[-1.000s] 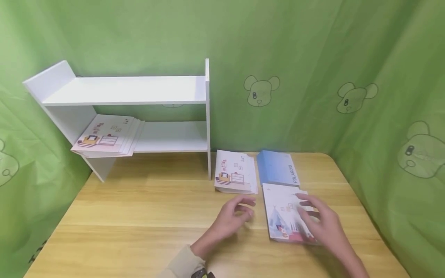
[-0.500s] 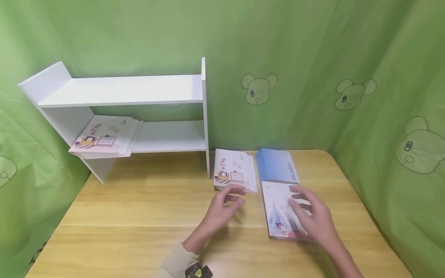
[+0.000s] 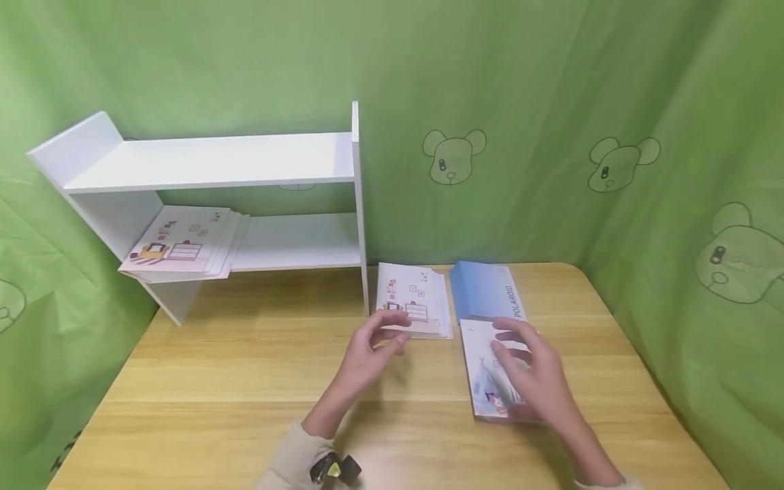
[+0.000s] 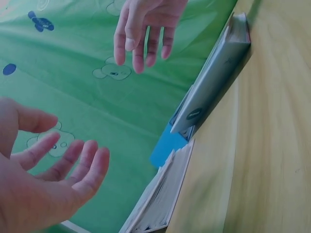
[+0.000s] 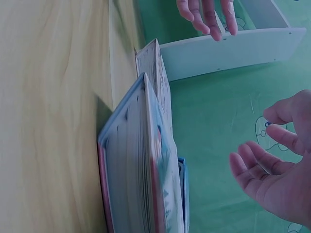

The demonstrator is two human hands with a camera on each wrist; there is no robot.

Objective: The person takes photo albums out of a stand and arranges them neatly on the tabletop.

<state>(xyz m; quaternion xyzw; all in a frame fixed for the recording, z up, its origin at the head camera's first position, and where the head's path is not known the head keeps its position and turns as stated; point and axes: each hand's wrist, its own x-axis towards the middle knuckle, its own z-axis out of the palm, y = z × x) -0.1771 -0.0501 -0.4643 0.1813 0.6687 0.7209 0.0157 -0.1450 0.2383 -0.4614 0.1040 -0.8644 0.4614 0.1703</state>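
Note:
My left hand (image 3: 365, 350), fingers loosely bent and holding nothing, hovers by the front left corner of a thick white book (image 3: 413, 296) with a room drawing on its cover. Above another thick book (image 3: 480, 391), showing a blue tent, is my right hand (image 3: 533, 374). It is bare too, and the right wrist view shows a gap between its relaxed fingers (image 5: 252, 167) and that book's cover (image 5: 167, 194). Part of the tent cover is hidden beneath the hand in the head view. Directly behind lies a blue book (image 3: 486, 289) marked POLAROID.
A white two-tier shelf (image 3: 214, 163) stands at the back left of the wooden table (image 3: 245, 381). Several white books (image 3: 184, 241) lie stacked at the left of its lower board, overhanging the front. A green curtain (image 3: 520, 82) with bear faces hangs behind and on both sides.
My left hand has drifted left and slightly up in the head view, toward the white book's corner. My right hand has shifted a little left over the tent book. The books stay put.

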